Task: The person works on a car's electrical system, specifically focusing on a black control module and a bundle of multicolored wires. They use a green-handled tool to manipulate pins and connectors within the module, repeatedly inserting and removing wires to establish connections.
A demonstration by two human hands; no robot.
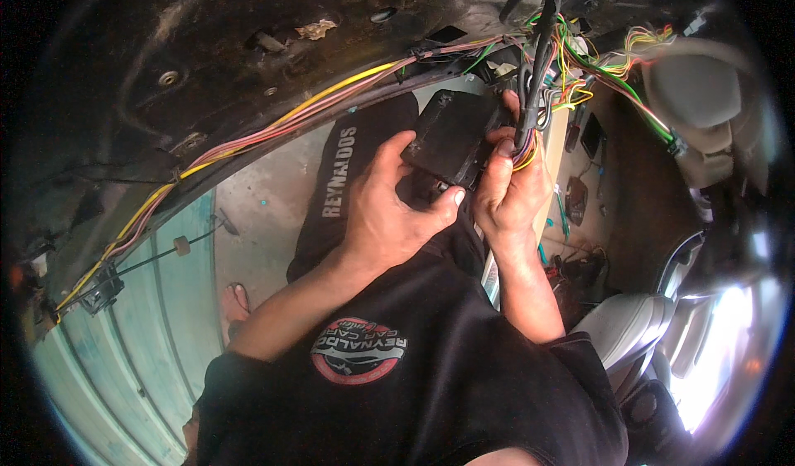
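Note:
A flat black rectangular box [454,135], like a car's electronic control module, is held up between my hands. My left hand [385,211] grips its left and near edges, with the thumb and fingertips spread around the corner. At the box's right side, my right hand [512,191] is closed, its thumb pressed near the edge where coloured wires [527,156] run down from a thick black cable [540,56]. The wires partly cover those fingers, and whether a plug sits under them cannot be made out.
A yellow and pink wire harness [281,127] runs along a dark, dirty car panel [149,60]. Tangled wires with connectors [580,93] hang at the upper right. Car seats [625,325] stand at right. Loose parts and tools [575,201] lie beyond my right arm.

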